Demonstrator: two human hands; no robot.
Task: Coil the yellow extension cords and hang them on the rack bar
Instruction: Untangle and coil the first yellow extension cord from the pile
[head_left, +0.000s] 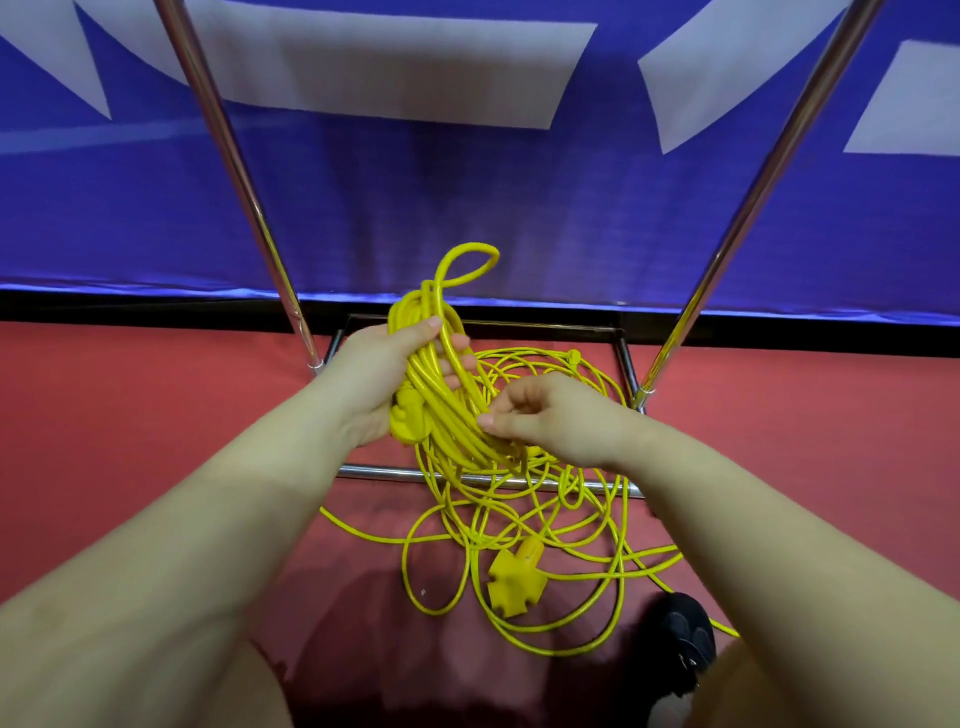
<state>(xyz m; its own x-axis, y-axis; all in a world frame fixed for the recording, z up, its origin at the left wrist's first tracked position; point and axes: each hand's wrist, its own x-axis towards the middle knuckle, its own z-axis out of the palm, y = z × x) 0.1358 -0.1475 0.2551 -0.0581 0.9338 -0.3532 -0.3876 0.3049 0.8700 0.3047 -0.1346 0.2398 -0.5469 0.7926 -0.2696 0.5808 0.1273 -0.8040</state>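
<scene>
My left hand grips a coiled bundle of yellow extension cord, thumb over the top strands, with a yellow plug end below my palm. One loop sticks up above the bundle. My right hand pinches the lower strands of the same coil between thumb and fingers. More yellow cord lies tangled loose on the red floor, ending in a yellow multi-outlet socket. The chrome rack's two upright poles rise on either side; its top bar is out of view.
The rack's low base bars form a rectangle on the red floor under the tangle. A blue and white banner hangs right behind. A black shoe stands at the lower right beside loose cord.
</scene>
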